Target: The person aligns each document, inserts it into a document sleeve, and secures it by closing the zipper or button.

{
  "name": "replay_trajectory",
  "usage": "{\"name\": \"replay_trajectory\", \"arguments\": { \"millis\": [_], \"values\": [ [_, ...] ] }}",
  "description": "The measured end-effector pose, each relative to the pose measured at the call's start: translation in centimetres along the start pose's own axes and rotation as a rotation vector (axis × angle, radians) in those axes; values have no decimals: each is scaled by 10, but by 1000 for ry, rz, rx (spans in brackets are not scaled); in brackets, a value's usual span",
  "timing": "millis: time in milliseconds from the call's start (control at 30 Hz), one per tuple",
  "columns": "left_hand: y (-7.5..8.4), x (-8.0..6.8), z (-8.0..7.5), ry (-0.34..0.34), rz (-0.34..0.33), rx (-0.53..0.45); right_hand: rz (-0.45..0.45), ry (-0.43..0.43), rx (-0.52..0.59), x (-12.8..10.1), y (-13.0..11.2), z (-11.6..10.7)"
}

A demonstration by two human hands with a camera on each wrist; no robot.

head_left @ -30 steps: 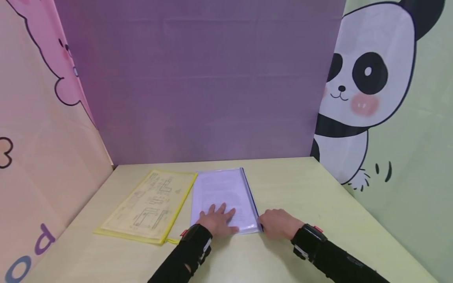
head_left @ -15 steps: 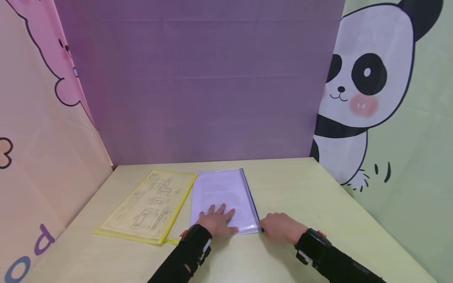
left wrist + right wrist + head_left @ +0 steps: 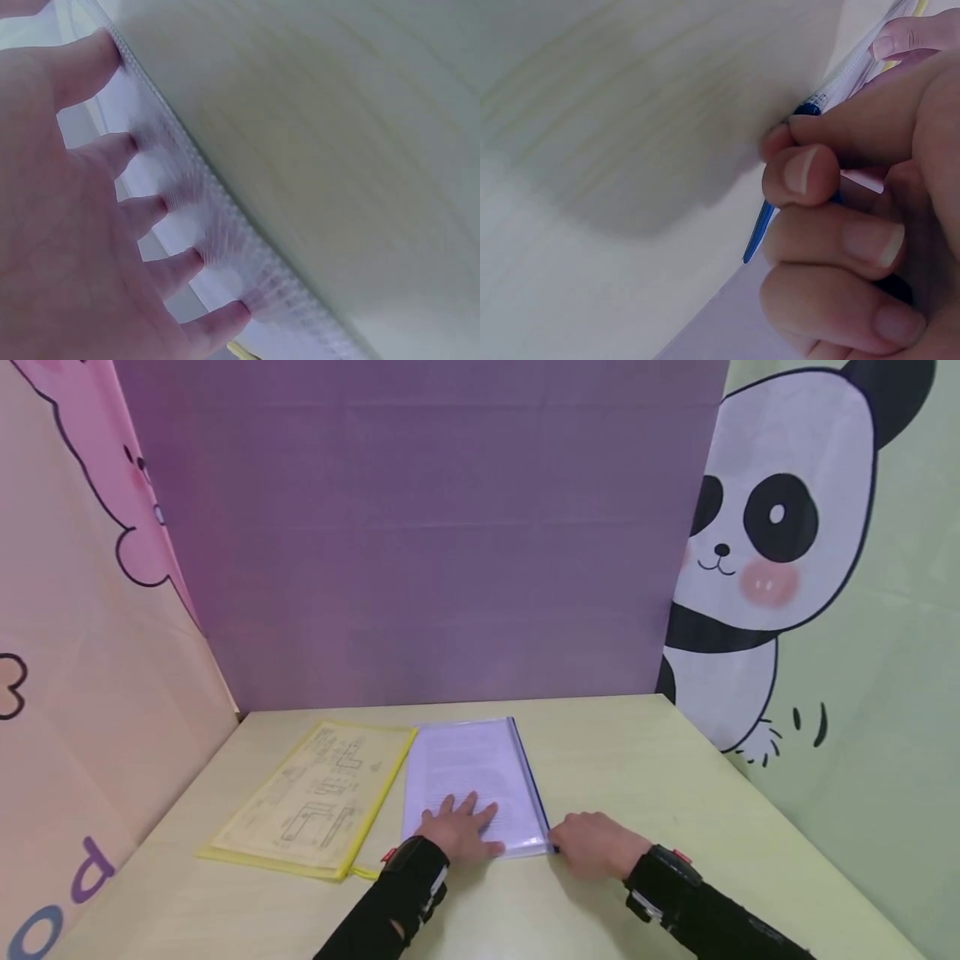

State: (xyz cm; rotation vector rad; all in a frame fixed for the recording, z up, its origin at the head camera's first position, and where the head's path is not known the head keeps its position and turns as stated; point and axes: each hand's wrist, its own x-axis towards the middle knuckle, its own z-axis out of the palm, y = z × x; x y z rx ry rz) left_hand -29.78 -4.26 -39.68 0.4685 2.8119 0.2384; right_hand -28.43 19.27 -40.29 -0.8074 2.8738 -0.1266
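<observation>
Since 1.0 s ago, only the right hand has drawn slightly nearer the person; it pinches the blue zipper pull of the clear pouch lying mid-table. Left hand presses flat, fingers spread, on the pouch. Yellow pouch lies alongside.

Pale yellow-green wood-grain table in front of me, backed by a purple panel. Two zip document pouches lie flat on it, side by side w/ long edges just about touching: a yellow one w/ line drawings on the left, a clear one w/ blue zip edge holding printed pages beside it, nearer the middle.
</observation>
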Motion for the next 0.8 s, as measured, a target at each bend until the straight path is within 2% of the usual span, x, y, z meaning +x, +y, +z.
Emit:
{"name": "replay_trajectory", "arguments": {
  "millis": [267, 400, 533, 700, 800],
  "values": [
    [0, 2, -1, 7, 21, 1, -11, 4, 35, -2, 6, 1],
    [-1, 2, 0, 15, 36, -40, 37, 14, 44, -4, 4, 0],
    [-1, 3, 1, 30, 57, -80, 99, 35, -3, -5, 2, -8],
    [0, 6, 0, 71, 83, -66, 137, 38, -3, 2, 2, -22],
    [-1, 8, -7, 84, 71, -52, 157, 25, 28, 14, 8, -30]
  ]
}}
